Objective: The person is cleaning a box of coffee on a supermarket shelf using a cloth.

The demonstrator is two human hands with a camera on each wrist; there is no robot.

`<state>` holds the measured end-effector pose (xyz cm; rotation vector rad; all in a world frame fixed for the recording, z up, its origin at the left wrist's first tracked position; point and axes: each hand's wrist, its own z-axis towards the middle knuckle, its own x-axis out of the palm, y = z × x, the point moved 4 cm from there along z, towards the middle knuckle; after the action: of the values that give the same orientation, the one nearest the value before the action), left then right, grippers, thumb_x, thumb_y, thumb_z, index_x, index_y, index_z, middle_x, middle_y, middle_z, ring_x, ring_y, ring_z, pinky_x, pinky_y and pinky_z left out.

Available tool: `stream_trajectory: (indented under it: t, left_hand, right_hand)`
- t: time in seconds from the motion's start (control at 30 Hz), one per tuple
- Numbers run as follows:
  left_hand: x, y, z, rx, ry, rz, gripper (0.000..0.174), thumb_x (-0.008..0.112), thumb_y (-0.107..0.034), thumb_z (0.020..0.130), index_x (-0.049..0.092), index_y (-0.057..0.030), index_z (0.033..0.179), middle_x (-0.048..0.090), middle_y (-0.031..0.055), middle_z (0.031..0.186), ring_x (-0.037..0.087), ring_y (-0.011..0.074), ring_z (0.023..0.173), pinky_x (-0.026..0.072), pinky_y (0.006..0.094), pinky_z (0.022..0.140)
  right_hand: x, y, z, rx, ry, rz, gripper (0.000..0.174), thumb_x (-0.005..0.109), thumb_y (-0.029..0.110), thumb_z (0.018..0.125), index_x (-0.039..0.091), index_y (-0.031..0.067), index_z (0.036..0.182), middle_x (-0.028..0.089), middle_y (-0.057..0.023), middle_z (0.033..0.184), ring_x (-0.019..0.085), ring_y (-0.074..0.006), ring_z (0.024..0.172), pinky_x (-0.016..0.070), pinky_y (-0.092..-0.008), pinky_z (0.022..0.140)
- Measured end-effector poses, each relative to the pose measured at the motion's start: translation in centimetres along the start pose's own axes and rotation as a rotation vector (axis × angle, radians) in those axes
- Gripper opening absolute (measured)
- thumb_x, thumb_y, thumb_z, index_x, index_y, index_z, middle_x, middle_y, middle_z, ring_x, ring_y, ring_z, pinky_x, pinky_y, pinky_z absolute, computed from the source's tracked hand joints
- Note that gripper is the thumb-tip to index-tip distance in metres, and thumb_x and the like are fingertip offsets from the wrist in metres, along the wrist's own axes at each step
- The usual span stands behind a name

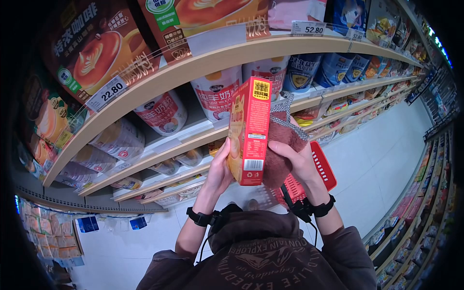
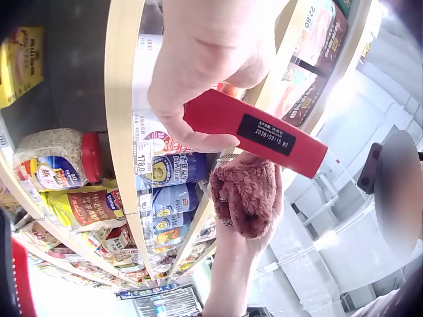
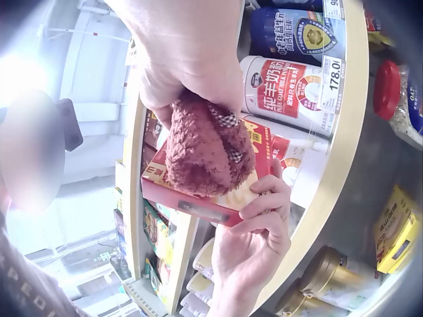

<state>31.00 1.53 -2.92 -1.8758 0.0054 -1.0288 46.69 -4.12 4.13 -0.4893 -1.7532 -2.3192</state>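
Observation:
A red and tan coffee box (image 1: pixel 256 135) is held upright, its narrow printed side facing the head camera. My left hand (image 1: pixel 220 166) grips the box from its left edge; in the left wrist view the fingers of this hand (image 2: pixel 205 72) curl round the red end, which carries a black date label. Fluffy brown-red cloth (image 1: pixel 282 154) with a checked strap (image 3: pixel 228 119) hangs at the box's right side. My right hand (image 1: pixel 299 162) holds this cloth, its thumb at the box's edge; the right wrist view shows the hand (image 3: pixel 185 53) above the bunched cloth.
Curved shelves (image 1: pixel 203 46) with coffee boxes, milk powder cans (image 1: pixel 217 94) and blue tins (image 1: pixel 302 72) stand in front. Beyond my right forearm is a red basket (image 1: pixel 323 166). More stocked shelves (image 1: pixel 418 208) line the right side of the tiled floor (image 1: pixel 367 145).

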Motion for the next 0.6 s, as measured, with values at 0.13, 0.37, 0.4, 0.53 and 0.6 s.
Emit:
stream_trajectory:
  t: [0.13, 0.37, 0.4, 0.53, 0.6]
  left_hand:
    - [-0.3, 0.0, 0.4, 0.181, -0.016, 0.015, 0.045, 0.038, -0.028, 0.101, 0.036, -0.0025, 0.138, 0.052, 0.0113, 0.130, 0.053, 0.0186, 0.117, 0.0430, 0.0325, 0.099]
    - [0.8, -1.1, 0.0, 0.460, -0.136, 0.286, 0.039, 0.045, -0.023, 0.100, 0.041, 0.0002, 0.130, 0.055, 0.0111, 0.123, 0.053, 0.0140, 0.112, 0.0414, 0.0285, 0.096]
    - [0.8, -1.2, -0.2, 0.508, -0.192, 0.350, 0.040, 0.046, -0.024, 0.100, 0.041, 0.0007, 0.131, 0.055, 0.0109, 0.122, 0.054, 0.0132, 0.111, 0.0410, 0.0278, 0.096]
    - [0.7, -1.6, -0.4, 0.575, -0.257, 0.387, 0.035, 0.048, -0.023, 0.099, 0.046, 0.0008, 0.124, 0.057, 0.0087, 0.115, 0.054, 0.0109, 0.104, 0.0419, 0.0266, 0.092]
    - [0.8, -1.9, -0.8, 0.629, -0.336, 0.472, 0.029, 0.049, -0.020, 0.099, 0.048, 0.0007, 0.119, 0.058, 0.0075, 0.110, 0.055, 0.0100, 0.100, 0.0430, 0.0256, 0.089]
  right_hand:
    - [-2.4, -0.9, 0.1, 0.012, -0.068, 0.165, 0.050, 0.060, 0.003, 0.082, 0.044, -0.0012, 0.129, 0.059, -0.0094, 0.118, 0.055, -0.0164, 0.110, 0.0416, -0.0311, 0.095]
    - [-4.2, -3.1, 0.6, 0.220, -0.274, 0.075, 0.036, 0.056, 0.011, 0.094, 0.047, 0.0000, 0.128, 0.058, -0.0073, 0.120, 0.060, -0.0093, 0.099, 0.0506, -0.0243, 0.078]
    - [-4.0, -3.3, 0.5, 0.245, -0.254, 0.016, 0.042, 0.052, 0.024, 0.097, 0.045, 0.0008, 0.132, 0.055, -0.0094, 0.126, 0.057, -0.0121, 0.108, 0.0481, -0.0291, 0.089]
    - [-2.3, -2.6, 0.2, 0.237, -0.095, 0.354, 0.054, 0.036, 0.045, 0.100, 0.046, 0.0010, 0.130, 0.056, -0.0090, 0.124, 0.051, -0.0131, 0.115, 0.0373, -0.0323, 0.101]
    - [-2.4, -3.5, -0.4, 0.222, -0.050, 0.246, 0.053, 0.041, 0.044, 0.099, 0.044, 0.0009, 0.131, 0.054, -0.0088, 0.126, 0.051, -0.0147, 0.116, 0.0370, -0.0328, 0.102]
